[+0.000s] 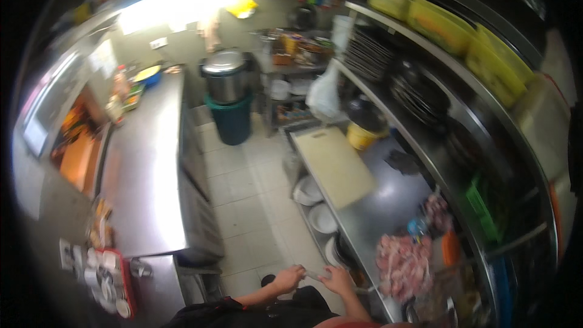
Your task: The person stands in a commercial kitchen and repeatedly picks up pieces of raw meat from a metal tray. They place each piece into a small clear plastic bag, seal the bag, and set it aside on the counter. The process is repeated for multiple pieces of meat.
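Observation:
My left hand (289,279) and my right hand (338,280) are low in the view, in front of my body, over the floor beside the right-hand steel counter. Between them is a small pale object (314,275), slightly blurred, with the fingers of both hands on its ends; its kind is unclear. To the right of my hands, a heap of raw meat pieces (404,264) lies on the counter, with a thin implement's end between it and my right hand. Farther along the same counter lies a cream cutting board (334,166).
A long steel counter (141,168) runs along the left, with a red tray of white items (127,282) near it. A dark bin (232,123) under a steel pot (225,77) stands at the aisle's far end. Shelves (387,105) overhang the right counter, holding stacked dark plates (366,54) and yellow tubs (439,25).

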The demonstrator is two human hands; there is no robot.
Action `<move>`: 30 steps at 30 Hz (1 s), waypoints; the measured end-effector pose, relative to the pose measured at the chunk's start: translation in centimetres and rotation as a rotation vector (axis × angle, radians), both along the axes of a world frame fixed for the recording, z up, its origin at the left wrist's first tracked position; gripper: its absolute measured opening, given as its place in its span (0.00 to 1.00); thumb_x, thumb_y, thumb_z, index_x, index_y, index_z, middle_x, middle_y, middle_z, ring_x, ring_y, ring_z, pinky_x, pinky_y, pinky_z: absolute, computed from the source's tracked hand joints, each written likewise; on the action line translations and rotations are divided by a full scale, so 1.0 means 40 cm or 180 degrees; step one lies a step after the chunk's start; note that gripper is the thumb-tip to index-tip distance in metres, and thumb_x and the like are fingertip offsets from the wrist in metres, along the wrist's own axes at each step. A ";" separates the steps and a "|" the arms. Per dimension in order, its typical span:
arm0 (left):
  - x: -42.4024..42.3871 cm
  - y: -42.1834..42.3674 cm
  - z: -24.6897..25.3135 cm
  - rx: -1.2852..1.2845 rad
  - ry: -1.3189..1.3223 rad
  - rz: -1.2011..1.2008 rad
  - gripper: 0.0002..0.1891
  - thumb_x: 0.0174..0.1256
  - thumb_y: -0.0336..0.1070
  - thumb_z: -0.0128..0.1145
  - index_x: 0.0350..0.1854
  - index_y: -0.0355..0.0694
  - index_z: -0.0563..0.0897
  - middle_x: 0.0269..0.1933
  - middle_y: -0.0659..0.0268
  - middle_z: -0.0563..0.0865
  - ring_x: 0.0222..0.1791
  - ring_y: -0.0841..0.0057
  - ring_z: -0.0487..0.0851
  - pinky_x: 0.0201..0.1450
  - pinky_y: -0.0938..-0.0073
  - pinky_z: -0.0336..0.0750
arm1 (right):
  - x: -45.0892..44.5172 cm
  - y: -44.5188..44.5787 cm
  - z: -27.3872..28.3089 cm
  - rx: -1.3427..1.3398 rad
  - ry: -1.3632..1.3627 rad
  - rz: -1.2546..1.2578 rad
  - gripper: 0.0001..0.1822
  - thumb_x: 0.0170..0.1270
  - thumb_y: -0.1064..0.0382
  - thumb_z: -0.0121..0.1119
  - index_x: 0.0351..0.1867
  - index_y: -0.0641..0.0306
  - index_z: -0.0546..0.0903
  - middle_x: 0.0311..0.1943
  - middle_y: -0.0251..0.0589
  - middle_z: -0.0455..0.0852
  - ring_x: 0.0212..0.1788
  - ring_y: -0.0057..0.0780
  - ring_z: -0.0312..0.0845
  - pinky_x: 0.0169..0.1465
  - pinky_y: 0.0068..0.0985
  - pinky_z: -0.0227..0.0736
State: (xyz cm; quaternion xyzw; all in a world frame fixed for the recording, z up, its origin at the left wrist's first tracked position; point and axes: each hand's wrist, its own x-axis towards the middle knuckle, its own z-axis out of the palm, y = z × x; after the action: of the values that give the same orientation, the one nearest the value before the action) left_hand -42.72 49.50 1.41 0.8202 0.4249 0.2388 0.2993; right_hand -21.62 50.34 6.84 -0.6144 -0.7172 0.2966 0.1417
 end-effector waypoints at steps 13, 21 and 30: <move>0.115 0.088 -0.159 0.0259 0.0903 -0.2817 0.15 0.56 0.36 0.52 0.45 0.38 0.77 0.43 0.60 0.80 0.47 0.62 0.77 0.48 0.62 0.73 | -0.103 -0.223 -0.058 -0.0640 -0.0662 -0.0963 0.28 0.66 0.43 0.43 0.49 0.71 0.74 0.33 0.51 0.84 0.37 0.48 0.81 0.42 0.44 0.73; 0.333 -0.101 -0.083 0.0397 0.0254 -0.3804 0.12 0.58 0.38 0.54 0.41 0.38 0.79 0.47 0.62 0.77 0.49 0.63 0.75 0.51 0.65 0.73 | 0.056 -0.505 -0.124 -0.0298 -0.0576 -0.1635 0.20 0.67 0.48 0.43 0.34 0.61 0.80 0.27 0.51 0.83 0.32 0.49 0.80 0.37 0.42 0.73; 0.567 -0.466 -0.054 -0.0076 0.0059 -0.4823 0.11 0.60 0.38 0.55 0.43 0.41 0.79 0.52 0.60 0.75 0.47 0.60 0.78 0.49 0.64 0.74 | 0.242 -0.984 -0.079 -0.0411 0.2090 -0.2450 0.22 0.66 0.47 0.44 0.31 0.65 0.81 0.28 0.50 0.82 0.31 0.43 0.79 0.40 0.37 0.70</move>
State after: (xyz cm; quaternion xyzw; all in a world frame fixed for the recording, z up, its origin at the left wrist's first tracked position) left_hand -20.02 30.85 -0.77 0.8866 -0.2498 -0.0437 0.3869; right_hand -11.92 10.97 3.69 -0.7160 -0.3368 0.4441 0.4203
